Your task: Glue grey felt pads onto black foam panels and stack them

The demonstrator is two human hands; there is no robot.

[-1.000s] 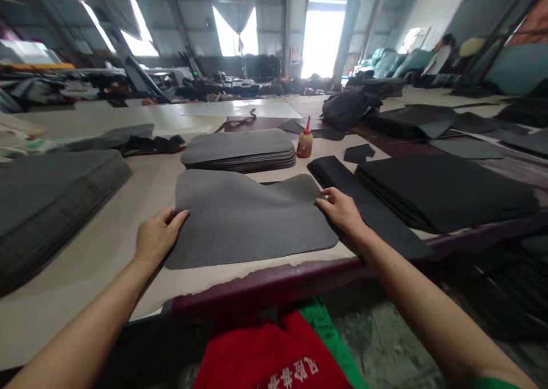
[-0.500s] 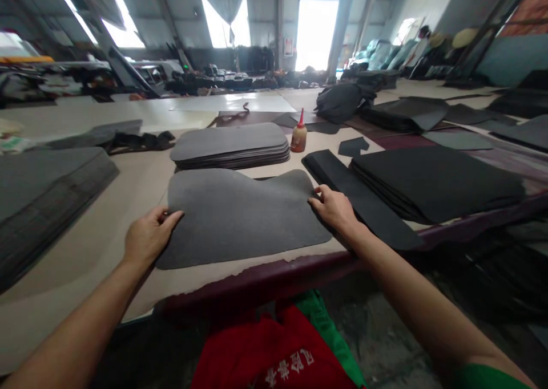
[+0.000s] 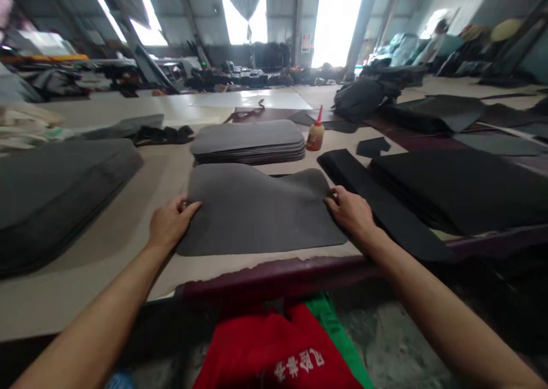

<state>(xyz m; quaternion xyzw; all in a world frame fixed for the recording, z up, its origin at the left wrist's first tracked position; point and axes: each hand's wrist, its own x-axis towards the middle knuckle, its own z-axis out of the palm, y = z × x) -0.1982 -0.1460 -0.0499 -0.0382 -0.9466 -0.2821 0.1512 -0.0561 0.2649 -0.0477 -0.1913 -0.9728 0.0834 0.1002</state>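
The table's tan covering [image 3: 107,223] ends in a ragged near edge above a maroon layer [image 3: 274,280], and on it stands a red-tipped bottle [image 3: 315,135]. Just left of the bottle lies a stack of grey pieces [image 3: 248,141]; well to its left, a thick dark stack [image 3: 64,178]. Nearer than the bottle rests a grey sheet [image 3: 265,221], its far part bowed up. Right of the bottle are a small dark scrap [image 3: 373,147], a long black strip [image 3: 381,206] and a black stack [image 3: 466,189]; beyond it, a dark bundle [image 3: 359,100].

On the table [image 3: 120,223], a strip [image 3: 385,206] is lying between a sheet [image 3: 261,218] and the right pile [image 3: 466,189]. Behind the sheet, a stack [image 3: 248,141] is sitting between the left pile [image 3: 60,189] and a bottle [image 3: 315,136].
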